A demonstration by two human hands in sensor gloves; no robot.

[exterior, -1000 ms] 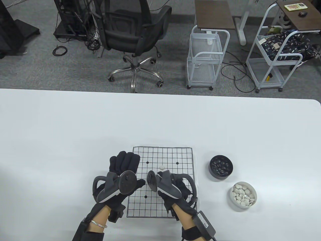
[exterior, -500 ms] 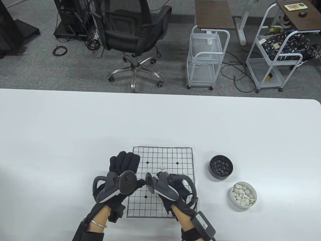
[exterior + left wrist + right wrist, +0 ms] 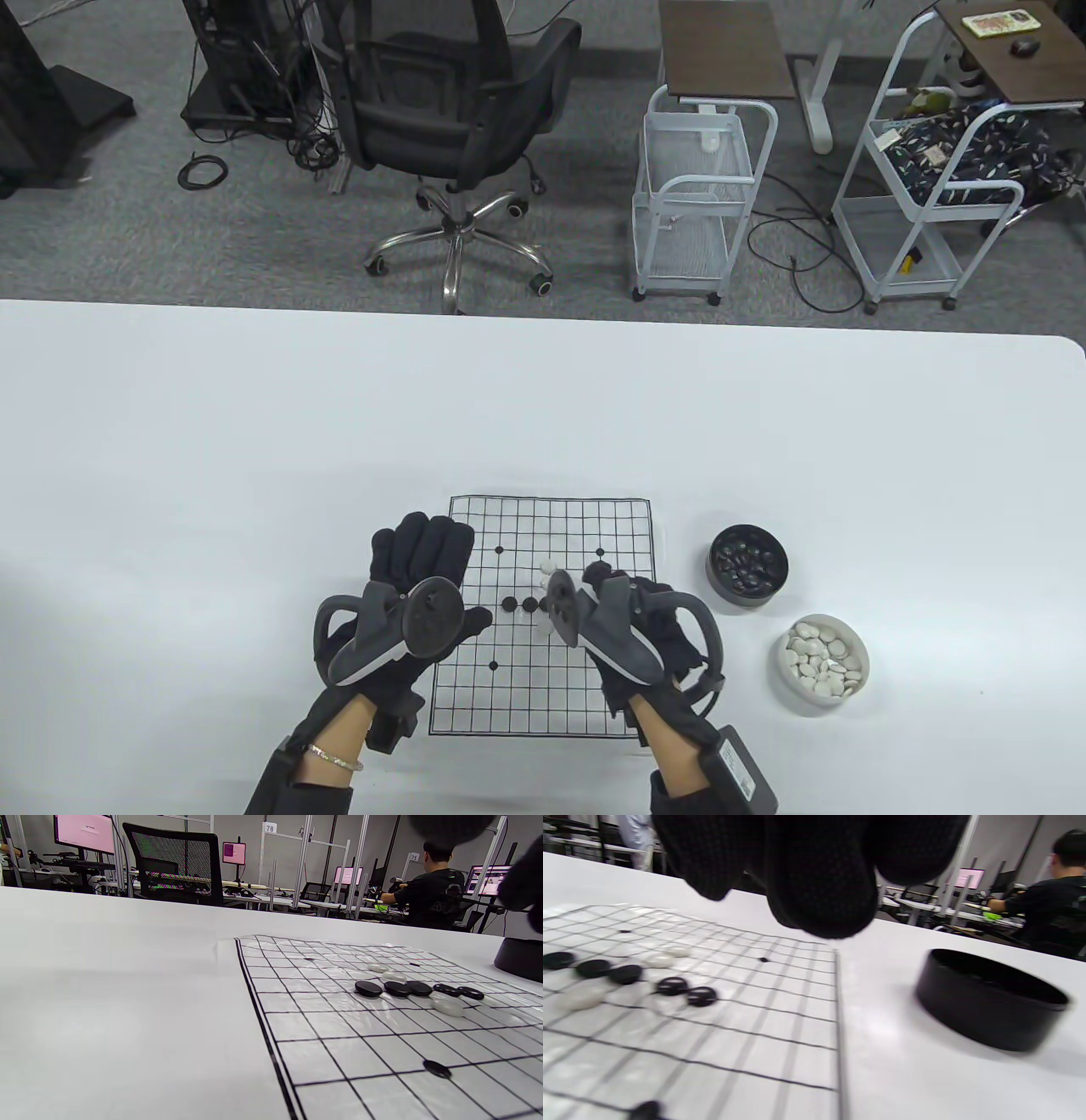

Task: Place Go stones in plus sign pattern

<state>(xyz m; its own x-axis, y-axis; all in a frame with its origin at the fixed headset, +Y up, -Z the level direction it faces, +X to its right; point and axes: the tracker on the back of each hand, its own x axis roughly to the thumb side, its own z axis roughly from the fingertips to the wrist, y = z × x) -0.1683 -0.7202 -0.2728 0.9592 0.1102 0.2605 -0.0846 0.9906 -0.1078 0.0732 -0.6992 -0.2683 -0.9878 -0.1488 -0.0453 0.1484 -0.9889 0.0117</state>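
Observation:
A paper Go board (image 3: 594,526) lies on the white table. A row of black stones (image 3: 397,988) runs across its middle, with two white stones (image 3: 393,975) just beyond the row and one white stone (image 3: 447,1007) just in front of it. My left hand (image 3: 420,543) rests flat on the board's left edge, fingers straight. My right hand (image 3: 604,579) hovers over the board's right part, to the right of the stones. Its fingers (image 3: 818,891) hang loosely curled, and no stone shows in them. Its tracker hides part of the row in the table view.
A black bowl (image 3: 747,564) of black stones stands right of the board. A white bowl (image 3: 823,658) of white stones sits nearer and further right. A person works at a desk in the background of both wrist views.
My right hand has moved right, off the board's middle, uncovering black stones and more white stones there. The left hand has stayed put.

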